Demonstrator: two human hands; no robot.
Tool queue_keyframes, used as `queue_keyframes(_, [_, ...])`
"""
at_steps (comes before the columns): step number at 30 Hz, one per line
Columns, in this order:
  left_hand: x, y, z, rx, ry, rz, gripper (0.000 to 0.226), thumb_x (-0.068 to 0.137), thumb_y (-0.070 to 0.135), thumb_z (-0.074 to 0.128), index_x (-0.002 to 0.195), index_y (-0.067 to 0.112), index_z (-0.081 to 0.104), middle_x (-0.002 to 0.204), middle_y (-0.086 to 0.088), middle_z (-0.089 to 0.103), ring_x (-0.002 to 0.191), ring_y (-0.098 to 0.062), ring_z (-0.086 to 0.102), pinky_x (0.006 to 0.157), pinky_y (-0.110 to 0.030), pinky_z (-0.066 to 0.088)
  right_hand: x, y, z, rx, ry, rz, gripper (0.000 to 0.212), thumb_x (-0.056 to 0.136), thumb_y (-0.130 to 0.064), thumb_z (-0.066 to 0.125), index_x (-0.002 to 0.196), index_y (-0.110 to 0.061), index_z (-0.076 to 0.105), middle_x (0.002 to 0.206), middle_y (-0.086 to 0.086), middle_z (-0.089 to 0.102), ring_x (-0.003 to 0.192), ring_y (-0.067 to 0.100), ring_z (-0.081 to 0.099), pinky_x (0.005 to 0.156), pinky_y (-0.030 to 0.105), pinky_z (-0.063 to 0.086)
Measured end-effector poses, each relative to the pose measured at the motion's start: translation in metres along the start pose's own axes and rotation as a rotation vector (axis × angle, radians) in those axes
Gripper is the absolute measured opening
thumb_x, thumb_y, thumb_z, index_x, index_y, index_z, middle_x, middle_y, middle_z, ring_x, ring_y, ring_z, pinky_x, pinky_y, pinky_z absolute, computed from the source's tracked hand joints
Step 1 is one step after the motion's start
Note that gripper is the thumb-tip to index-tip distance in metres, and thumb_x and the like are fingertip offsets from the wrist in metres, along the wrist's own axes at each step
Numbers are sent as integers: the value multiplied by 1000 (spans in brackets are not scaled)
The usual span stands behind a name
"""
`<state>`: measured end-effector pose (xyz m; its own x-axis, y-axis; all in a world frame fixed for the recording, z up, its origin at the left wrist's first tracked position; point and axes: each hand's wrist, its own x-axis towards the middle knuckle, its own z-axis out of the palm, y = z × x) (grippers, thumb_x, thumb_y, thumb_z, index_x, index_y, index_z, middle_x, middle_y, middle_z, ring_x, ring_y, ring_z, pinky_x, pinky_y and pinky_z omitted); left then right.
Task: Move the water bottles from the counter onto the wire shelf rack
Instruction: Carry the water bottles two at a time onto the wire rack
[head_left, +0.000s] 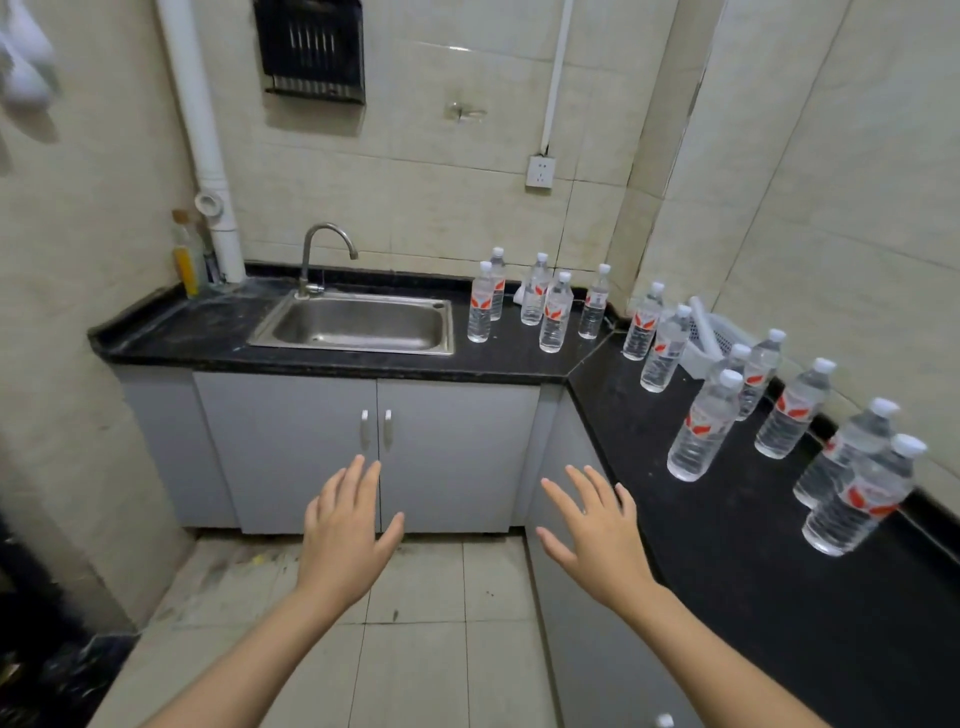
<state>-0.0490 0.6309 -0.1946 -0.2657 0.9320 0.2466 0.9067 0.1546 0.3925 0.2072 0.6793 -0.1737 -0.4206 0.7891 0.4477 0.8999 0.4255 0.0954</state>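
Observation:
Several clear water bottles with white caps and red labels stand upright on the black L-shaped counter. One group is right of the sink; others run along the right arm of the counter, such as a near bottle and the closest one. My left hand and my right hand are held out flat over the floor in front of the cabinet, fingers spread, holding nothing and touching no bottle. The wire shelf rack is not in view.
A steel sink with a tap sits in the counter's back section. An oil bottle stands in the left corner by a white pipe. A white basket lies against the right wall. Grey cabinet doors are below.

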Motion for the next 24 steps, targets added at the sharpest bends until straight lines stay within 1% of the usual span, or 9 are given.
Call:
queue_keyframes(5, [61, 10, 30, -33, 3, -113, 61, 89, 37, 47, 142, 14, 26, 153, -5, 24, 140, -25, 21, 110, -41, 20, 65, 31, 43, 114, -47, -21, 57, 55, -32, 86, 105, -12, 69, 106, 20, 68, 101, 38, 64, 75, 60, 49])
queue_keyframes(7, [76, 4, 41, -61, -19, -193, 60, 89, 35, 49, 141, 13, 28, 152, -7, 28, 138, -26, 23, 109, -42, 22, 88, 39, 66, 172, -95, -32, 55, 64, -32, 81, 112, -12, 65, 116, 21, 64, 110, 39, 59, 85, 62, 44])
queue_keyframes(9, [88, -6, 54, -64, -38, -244, 60, 89, 35, 49, 140, 13, 28, 151, -8, 29, 138, -26, 24, 109, -42, 22, 111, 44, 90, 223, -180, -27, 55, 82, -38, 62, 131, -17, 49, 139, 19, 45, 133, 34, 37, 106, 58, 25])
queue_keyframes(10, [96, -13, 59, -65, -37, -263, 59, 89, 34, 49, 140, 12, 29, 150, -8, 30, 138, -26, 24, 109, -42, 22, 123, 46, 104, 234, -233, -32, 55, 88, -42, 51, 138, -22, 38, 148, 14, 33, 140, 29, 23, 112, 53, 14])
queue_keyframes(12, [117, -26, 68, -61, -26, -306, 59, 89, 33, 50, 139, 11, 30, 149, -10, 33, 137, -28, 26, 108, -43, 23, 150, 45, 133, 235, -282, -60, 56, 92, -47, 38, 142, -28, 25, 154, 8, 20, 143, 22, 8, 114, 47, 4])
queue_keyframes(15, [157, -51, 81, -93, -3, -360, 59, 89, 31, 51, 139, 9, 30, 147, -12, 35, 136, -30, 27, 109, -45, 23, 194, 39, 168, 239, -342, -96, 56, 92, -48, 35, 143, -29, 21, 155, 6, 16, 144, 20, 5, 114, 46, 1])
queue_keyframes(19, [238, -81, 102, -125, 11, -410, 59, 89, 32, 49, 140, 9, 29, 147, -14, 35, 135, -31, 28, 108, -48, 25, 264, 35, 206, 266, -358, -88, 56, 92, -46, 39, 143, -27, 24, 155, 8, 16, 144, 21, 6, 114, 46, 1])
queue_keyframes(22, [308, -84, 117, -184, -20, -421, 60, 90, 33, 49, 140, 10, 27, 148, -14, 34, 136, -32, 27, 108, -48, 24, 311, 47, 229, 232, -374, -33, 56, 92, -47, 38, 143, -28, 23, 155, 5, 15, 144, 19, 5, 115, 44, 2])
queue_keyframes(24, [354, -78, 128, -239, -27, -367, 60, 89, 32, 50, 141, 10, 27, 147, -14, 34, 136, -31, 27, 107, -46, 23, 342, 56, 241, 256, -341, 44, 56, 91, -46, 41, 142, -28, 27, 154, 5, 18, 144, 19, 6, 114, 44, 3])
